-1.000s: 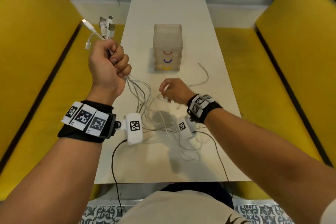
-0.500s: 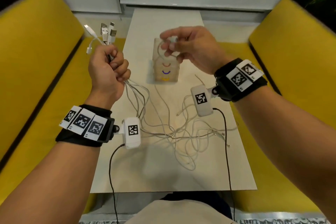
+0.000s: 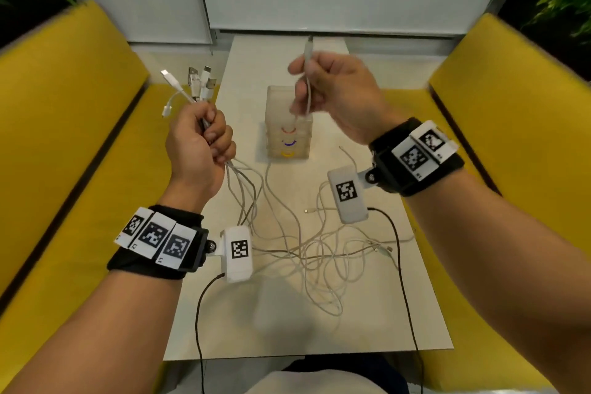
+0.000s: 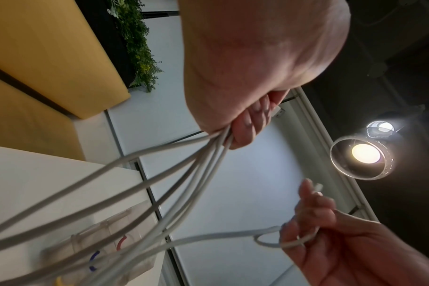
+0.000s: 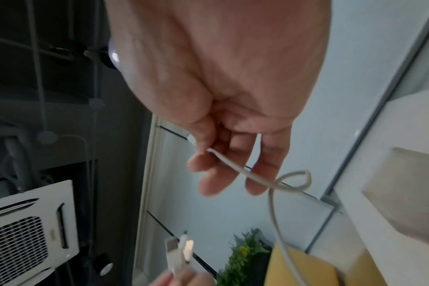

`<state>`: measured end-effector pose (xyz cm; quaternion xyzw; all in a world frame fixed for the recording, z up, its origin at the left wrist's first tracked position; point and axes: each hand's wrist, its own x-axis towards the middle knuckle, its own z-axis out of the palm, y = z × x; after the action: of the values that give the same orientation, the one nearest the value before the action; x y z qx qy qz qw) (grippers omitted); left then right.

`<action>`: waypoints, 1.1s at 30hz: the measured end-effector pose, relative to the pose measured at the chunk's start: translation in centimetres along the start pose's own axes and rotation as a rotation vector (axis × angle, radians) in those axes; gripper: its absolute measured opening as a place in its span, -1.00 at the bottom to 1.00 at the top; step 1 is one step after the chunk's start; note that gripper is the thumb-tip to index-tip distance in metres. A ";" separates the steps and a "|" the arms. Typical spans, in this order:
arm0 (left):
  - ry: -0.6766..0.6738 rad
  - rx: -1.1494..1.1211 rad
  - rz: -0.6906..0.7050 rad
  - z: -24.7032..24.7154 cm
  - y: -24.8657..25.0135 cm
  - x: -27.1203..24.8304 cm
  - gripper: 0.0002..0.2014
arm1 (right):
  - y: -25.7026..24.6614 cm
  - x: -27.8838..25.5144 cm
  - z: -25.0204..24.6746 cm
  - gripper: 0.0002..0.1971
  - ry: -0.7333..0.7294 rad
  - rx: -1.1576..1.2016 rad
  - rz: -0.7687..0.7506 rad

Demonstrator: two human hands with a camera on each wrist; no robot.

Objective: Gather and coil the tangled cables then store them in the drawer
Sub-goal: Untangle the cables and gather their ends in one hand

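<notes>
Head view: left hand (image 3: 198, 144) fisted round cables (image 3: 307, 253) near plug ends, slack tangled on worktop (image 3: 256, 329); right hand (image 3: 335, 99) pinched one cable end (image 3: 307, 73). Light, limp, snag-prone; best held behind plugs.

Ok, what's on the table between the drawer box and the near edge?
In the head view, a loose tangle of white cables sprawls between the drawer box and the table's near edge.

cables (image 3: 307, 246): tangle count unclear | hands: right hand (image 3: 339, 99) motion-blurred
</notes>
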<state>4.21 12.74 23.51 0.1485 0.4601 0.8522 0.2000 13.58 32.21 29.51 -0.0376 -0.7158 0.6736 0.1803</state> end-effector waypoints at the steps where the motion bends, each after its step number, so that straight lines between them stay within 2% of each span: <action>1: 0.002 0.012 0.002 0.1 -0.2 -0.1 -0.74 | 0.8 -0.2 0.3 -0.78 -0.006 0.018 0.050; 4: 0.003 0.049 0.010 0.6 -0.8 -0.2 -0.75 | 2.7 -0.8 1.8 -0.83 0.006 -0.036 0.136; 8: -0.004 0.108 0.009 1.5 -1.5 -0.2 -0.71 | 3.6 -0.9 4.3 -0.83 0.084 -0.142 0.169; 12: 0.051 0.262 0.062 2.4 -2.3 -0.5 -0.65 | 4.9 -0.6 7.4 -0.81 0.214 -0.323 0.036; 14: 0.128 0.263 0.063 2.0 -2.8 -0.4 -0.73 | 6.0 -1.1 9.1 -0.83 0.267 -0.401 -0.035; 16: 0.182 0.232 0.057 1.2 -3.1 -0.3 -0.77 | 7.2 -1.8 10.7 -0.85 0.247 -0.461 -0.079; 19: 0.233 0.319 0.063 0.1 -3.4 0.0 -0.79 | 8.6 -2.6 12.0 -0.78 0.212 -0.509 -0.114; 21: 0.253 0.381 0.074 -0.3 -3.6 0.1 -0.75 | 8.9 -2.6 11.9 -0.77 0.225 -0.486 -0.111; 23: 0.239 0.404 0.078 -0.4 -3.6 0.0 -0.68 | 8.6 -2.5 11.4 -0.87 0.258 -0.383 -0.077; 29: 0.075 0.370 -0.001 1.2 -3.1 -0.4 -0.70 | 7.2 -1.4 9.9 -0.91 0.345 -0.155 0.038; 33: 0.076 0.482 0.079 1.4 -2.8 0.0 -0.58 | 6.0 -0.8 8.8 -0.86 0.263 -0.219 0.040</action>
<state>5.36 15.18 21.95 0.1779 0.6510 0.7300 0.1078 10.51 24.10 23.22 -0.1590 -0.7542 0.5845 0.2535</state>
